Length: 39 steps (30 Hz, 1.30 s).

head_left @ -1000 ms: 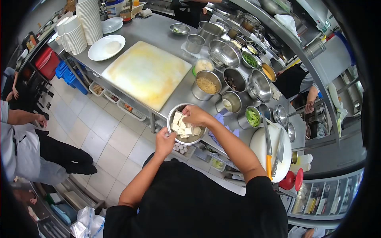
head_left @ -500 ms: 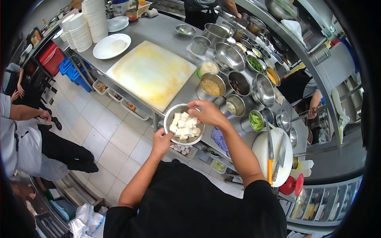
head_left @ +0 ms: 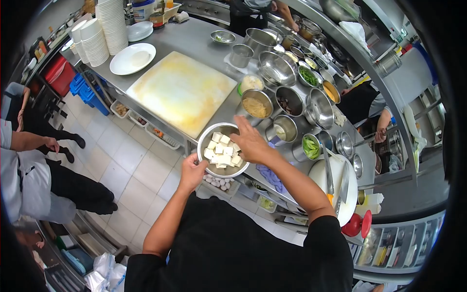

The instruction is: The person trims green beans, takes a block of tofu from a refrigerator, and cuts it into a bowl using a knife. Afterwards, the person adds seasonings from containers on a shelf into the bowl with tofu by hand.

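A round metal bowl (head_left: 204, 137) holds several white cubes (head_left: 223, 151) and is tilted toward me at the table's front edge. My left hand (head_left: 192, 170) grips its lower left rim, thumb on the rim and fingers beneath. At the bowl's right side is my right hand (head_left: 251, 141), its fingers apart and extended over the rim beside the cubes, with nothing visible in it. Just beyond the bowl lies a stained white cutting board (head_left: 182, 92).
Pots of noodles (head_left: 255, 107) and green leaves (head_left: 310, 147) stand to the right, near a purple cloth (head_left: 269, 176). Knives (head_left: 344, 182) rest on a round white board (head_left: 318, 182). White plates (head_left: 133, 59) sit back left. Co-workers (head_left: 29, 175) stand left, right and behind the table.
The bowl and my left hand have shifted slightly left. My right hand has come out from among the cubes to the right rim, and its fingers have spread.
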Motion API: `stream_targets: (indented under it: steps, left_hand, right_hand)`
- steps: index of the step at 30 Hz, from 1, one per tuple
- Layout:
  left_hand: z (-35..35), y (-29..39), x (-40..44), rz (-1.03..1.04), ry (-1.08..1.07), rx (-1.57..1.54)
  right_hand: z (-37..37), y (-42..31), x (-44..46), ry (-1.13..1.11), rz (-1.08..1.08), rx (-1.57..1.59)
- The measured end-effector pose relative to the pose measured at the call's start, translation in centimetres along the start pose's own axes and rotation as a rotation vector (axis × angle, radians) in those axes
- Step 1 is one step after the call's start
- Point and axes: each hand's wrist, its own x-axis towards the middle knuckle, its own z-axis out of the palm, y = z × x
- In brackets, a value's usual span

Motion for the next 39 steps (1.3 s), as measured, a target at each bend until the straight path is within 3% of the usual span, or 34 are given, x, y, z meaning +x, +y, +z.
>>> stream_targets:
  steps: [7, 10, 13, 14, 16, 17, 20, 26, 28, 29, 34, 37, 39]
  left_hand:
    - [-0.6, -0.3, -0.6, -0.087, 0.059, -0.066]
    - [-1.1, 0.2, -0.9, -0.082, 0.080, -0.072]
    - [-1.3, -0.4, -1.1, 0.042, 0.180, -0.141]
    - [-1.5, -0.2, -1.0, 0.052, 0.187, -0.143]
    - [-1.9, 0.6, -0.8, 0.112, 0.218, -0.067]
    - [-1.8, 1.6, -0.7, 0.118, 0.216, -0.063]
    - [-1.6, 3.8, -0.1, 0.142, 0.178, -0.092]
    - [-4.0, 5.0, 1.2, 0.154, 0.167, -0.006]
    - [-4.8, 6.1, 1.2, 0.125, 0.148, 0.115]
    - [-5.4, 6.3, 1.9, 0.050, 0.138, 0.065]
    - [-7.7, 6.2, 4.6, -0.065, 0.148, 0.098]
    - [-6.4, 7.3, 4.6, 0.168, 0.191, 0.121]
    - [-7.0, 7.2, 5.8, 0.124, 0.161, 0.136]
  right_hand:
    - [1.8, 1.0, 0.7, 0.015, -0.103, 0.034]
    - [0.1, 0.6, 0.0, 0.114, -0.119, 0.229]
    - [-1.0, -0.6, -1.2, 0.466, 0.050, 0.571]
    - [-0.2, -0.5, -1.1, 0.468, 0.038, 0.569]
    - [2.4, 0.3, -0.5, 0.123, 0.334, 1.193]
    - [3.4, -0.1, 0.1, 0.092, 0.315, 1.403]
    - [5.6, -0.8, 1.8, 0.165, 0.361, 1.600]
    - [6.8, -2.8, 5.5, 0.114, 0.410, 1.546]
    - [5.9, -3.8, 6.3, 0.264, 0.324, 1.458]
    - [5.8, -3.5, 7.1, 0.153, 0.446, 1.339]
    - [8.1, -3.7, 9.6, 0.061, 0.524, 1.452]
    - [7.5, -4.6, 9.8, 0.375, 0.388, 1.388]
    - [7.3, -3.6, 10.7, 0.305, 0.432, 1.342]
